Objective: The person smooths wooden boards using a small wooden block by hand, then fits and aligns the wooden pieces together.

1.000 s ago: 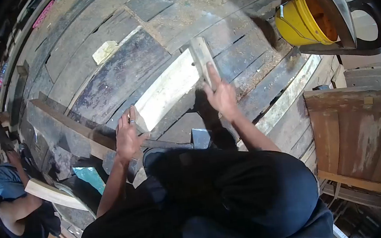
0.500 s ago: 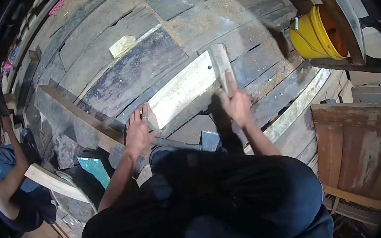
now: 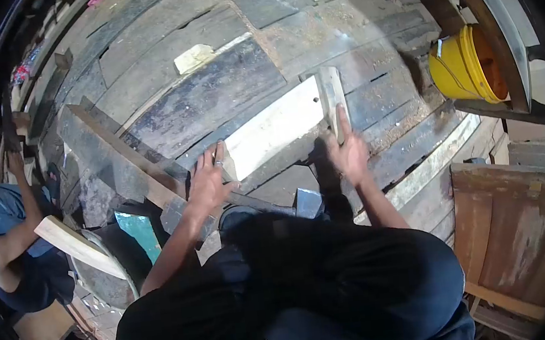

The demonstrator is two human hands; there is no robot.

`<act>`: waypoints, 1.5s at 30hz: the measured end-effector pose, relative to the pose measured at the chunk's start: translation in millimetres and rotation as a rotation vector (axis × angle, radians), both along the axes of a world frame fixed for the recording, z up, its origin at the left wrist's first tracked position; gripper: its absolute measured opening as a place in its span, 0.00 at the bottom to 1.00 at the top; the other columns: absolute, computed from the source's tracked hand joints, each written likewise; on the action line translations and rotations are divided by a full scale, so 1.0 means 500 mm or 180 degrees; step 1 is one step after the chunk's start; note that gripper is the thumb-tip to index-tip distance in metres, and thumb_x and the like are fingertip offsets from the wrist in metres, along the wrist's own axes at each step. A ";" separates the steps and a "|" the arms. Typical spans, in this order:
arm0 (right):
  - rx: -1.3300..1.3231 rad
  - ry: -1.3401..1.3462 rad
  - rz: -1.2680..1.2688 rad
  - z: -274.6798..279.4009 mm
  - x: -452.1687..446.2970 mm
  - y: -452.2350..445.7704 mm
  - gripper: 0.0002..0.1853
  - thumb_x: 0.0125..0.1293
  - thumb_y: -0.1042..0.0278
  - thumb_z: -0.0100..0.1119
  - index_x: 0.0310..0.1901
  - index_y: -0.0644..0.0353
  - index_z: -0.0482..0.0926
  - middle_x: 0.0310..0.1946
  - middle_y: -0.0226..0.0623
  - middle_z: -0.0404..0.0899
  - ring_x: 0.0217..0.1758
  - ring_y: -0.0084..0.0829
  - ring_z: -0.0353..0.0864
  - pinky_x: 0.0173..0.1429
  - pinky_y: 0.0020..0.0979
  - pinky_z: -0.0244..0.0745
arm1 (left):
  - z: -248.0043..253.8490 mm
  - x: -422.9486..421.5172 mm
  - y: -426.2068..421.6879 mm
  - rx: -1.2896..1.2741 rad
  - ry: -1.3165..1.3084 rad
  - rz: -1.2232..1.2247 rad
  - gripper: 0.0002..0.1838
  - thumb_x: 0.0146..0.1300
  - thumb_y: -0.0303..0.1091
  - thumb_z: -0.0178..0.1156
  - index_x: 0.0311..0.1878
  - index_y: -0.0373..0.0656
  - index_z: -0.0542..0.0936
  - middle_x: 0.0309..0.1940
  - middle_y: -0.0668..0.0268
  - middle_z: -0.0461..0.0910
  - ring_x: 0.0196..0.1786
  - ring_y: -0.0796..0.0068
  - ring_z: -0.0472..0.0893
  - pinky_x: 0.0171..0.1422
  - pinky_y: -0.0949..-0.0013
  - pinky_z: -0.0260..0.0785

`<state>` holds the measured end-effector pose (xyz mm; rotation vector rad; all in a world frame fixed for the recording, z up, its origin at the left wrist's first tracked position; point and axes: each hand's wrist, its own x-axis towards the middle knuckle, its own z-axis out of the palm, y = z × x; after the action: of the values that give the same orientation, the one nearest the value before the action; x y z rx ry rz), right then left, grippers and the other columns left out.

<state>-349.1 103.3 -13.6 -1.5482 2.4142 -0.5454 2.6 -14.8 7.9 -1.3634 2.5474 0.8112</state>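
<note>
A pale wooden board (image 3: 275,130) with a small dark hole near its right end lies slanted in front of me on the planks. At its left end, my left hand (image 3: 208,186), with a ring on one finger, grips the board's end between fingers and thumb. Across the right end sits a short wooden strip (image 3: 331,92). My right hand (image 3: 349,153) holds that strip at its near end, the index finger stretched along it. Part of the right hand's grip is hidden from above.
A yellow bucket (image 3: 459,67) stands at the right, beside a curved frame. Left of me are an upright timber (image 3: 113,152) and a curved pale piece of wood (image 3: 80,247). Another person (image 3: 21,246) sits at the far left. A small pale block (image 3: 194,58) lies beyond the board.
The whole view has shifted slightly to the right. Both hands keep about the same places on the board and the strip.
</note>
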 end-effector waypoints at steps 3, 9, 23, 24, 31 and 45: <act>-0.0038 -0.0355 0.0398 -0.009 0.100 0.015 0.45 0.71 0.55 0.68 0.86 0.46 0.59 0.35 0.65 0.84 0.37 0.62 0.89 0.44 0.57 0.85 | -0.006 0.003 0.001 -0.0077 0.0007 -0.0056 0.66 0.53 0.46 0.83 0.89 0.40 0.51 0.80 0.50 0.63 0.80 0.45 0.66 0.81 0.42 0.63; 0.1062 -0.0053 0.1153 0.020 0.112 0.033 0.46 0.68 0.54 0.68 0.86 0.25 0.58 0.49 0.62 0.84 0.40 0.66 0.88 0.46 0.60 0.85 | -0.009 0.013 0.006 -0.0051 0.0007 -0.0057 0.66 0.53 0.46 0.83 0.89 0.41 0.51 0.80 0.51 0.63 0.80 0.45 0.66 0.81 0.40 0.63; 0.1124 -0.0077 0.1499 0.057 0.123 -0.001 0.43 0.71 0.53 0.67 0.85 0.28 0.60 0.42 0.66 0.86 0.37 0.66 0.88 0.46 0.58 0.86 | -0.001 0.008 0.002 -0.0034 0.0045 -0.0010 0.66 0.53 0.46 0.83 0.88 0.41 0.53 0.80 0.52 0.63 0.80 0.48 0.66 0.83 0.42 0.61; 0.0815 -0.0005 0.1140 0.043 0.081 -0.011 0.43 0.71 0.54 0.67 0.86 0.30 0.59 0.39 0.64 0.86 0.37 0.65 0.88 0.45 0.58 0.85 | -0.006 0.013 0.004 -0.0062 0.0121 0.0009 0.65 0.53 0.45 0.83 0.88 0.40 0.53 0.80 0.52 0.63 0.80 0.47 0.67 0.82 0.42 0.62; 0.0695 0.0039 0.0195 0.101 0.031 -0.064 0.42 0.72 0.52 0.67 0.85 0.36 0.62 0.30 0.61 0.87 0.35 0.62 0.90 0.43 0.58 0.86 | 0.005 -0.002 0.007 -0.0125 -0.0078 0.0069 0.66 0.51 0.43 0.85 0.88 0.40 0.52 0.78 0.52 0.64 0.80 0.46 0.67 0.80 0.41 0.65; 0.0601 0.0069 0.0074 0.079 0.021 -0.059 0.45 0.69 0.55 0.67 0.86 0.36 0.58 0.30 0.61 0.87 0.35 0.64 0.89 0.43 0.59 0.85 | 0.008 -0.004 0.005 -0.0001 -0.0054 0.0174 0.67 0.52 0.48 0.84 0.89 0.41 0.52 0.78 0.51 0.64 0.80 0.46 0.66 0.79 0.38 0.64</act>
<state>-338.7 73.6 25.8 -1.5076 2.3820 -0.2880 0.8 -12.5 12.1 -1.4397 2.5078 0.8048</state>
